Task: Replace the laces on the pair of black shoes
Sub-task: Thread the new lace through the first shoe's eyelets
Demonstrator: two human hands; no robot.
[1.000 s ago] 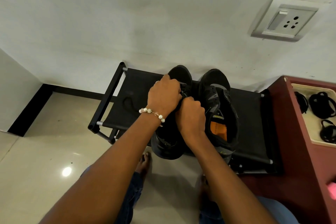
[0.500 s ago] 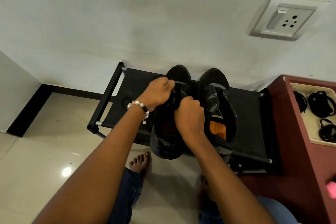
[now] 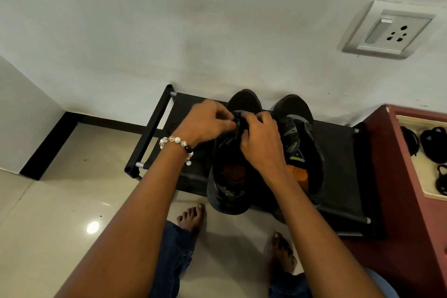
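— Pale wall [image 3: 169,31] behind, with a switch-and-socket plate [image 3: 388,29] at the upper right; what stands under it?

— From the head view, a low black shoe rack [image 3: 343,176] against the wall on a glossy tiled floor [image 3: 48,225]. Two black shoes sit side by side on its fabric shelf, toes to the wall, heels over the near edge.

— Where are the hands?

— Both over the left shoe [image 3: 229,176], at the lacing near its toe. The left hand [image 3: 205,123], wearing a bead bracelet [image 3: 176,144], has its fingers curled and pinches a black lace [image 3: 239,126]. The right hand [image 3: 262,143] meets it from the other side, fingers bent, gripping the same lace at the tongue.

— And the right shoe [image 3: 302,143]?

— Just beside the right hand, untouched, orange insole showing.

— Anything else?

— A dark red cabinet [image 3: 399,189] at the rack's right end, with black bundles in a tray [image 3: 418,172]; whether they are laces I cannot tell. Bare feet [image 3: 191,218] on the floor below.
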